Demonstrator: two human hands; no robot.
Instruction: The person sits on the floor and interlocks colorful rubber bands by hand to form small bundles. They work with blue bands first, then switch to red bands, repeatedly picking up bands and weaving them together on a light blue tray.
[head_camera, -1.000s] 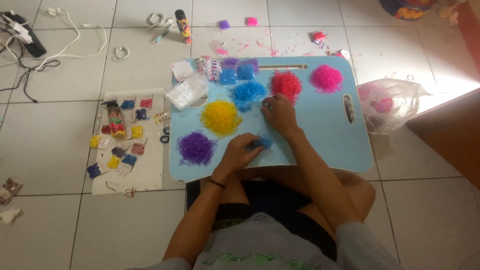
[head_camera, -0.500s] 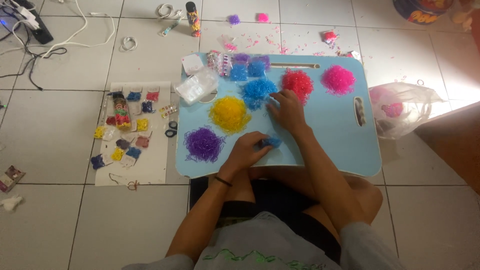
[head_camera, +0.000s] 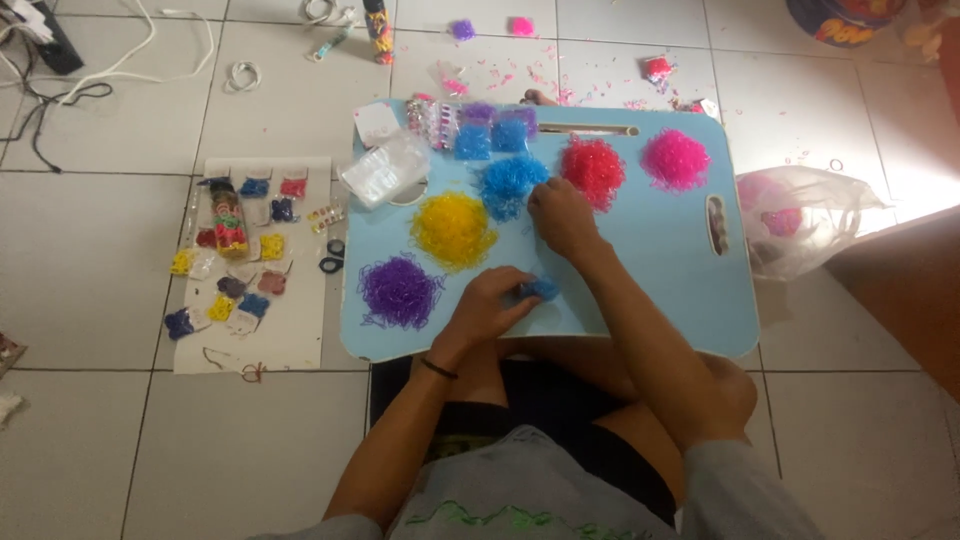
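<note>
Covering most of the middle of the view, a light blue lap tray (head_camera: 660, 290) is set over the crossed legs of a seated person on a pale tiled floor (head_camera: 90, 250). Five loose heaps of small bands are spread on it: a yellow heap (head_camera: 453, 229), a purple heap (head_camera: 399, 292), a blue heap (head_camera: 510, 185), a red heap (head_camera: 593, 170) and a pink heap (head_camera: 676, 159). A white sheet (head_camera: 290, 330) strewn with small coloured packets is laid on the tiles just left of the tray, and a clear plastic bag (head_camera: 800, 215) is seen to its right. The right hand (head_camera: 562, 218) is placed at the near edge of the blue heap, fingers curled downward onto the bands; whether any are pinched cannot be told. The left hand (head_camera: 487, 305) is closed loosely around a small blue clump (head_camera: 545, 289), held low over the tray's near part.
</note>
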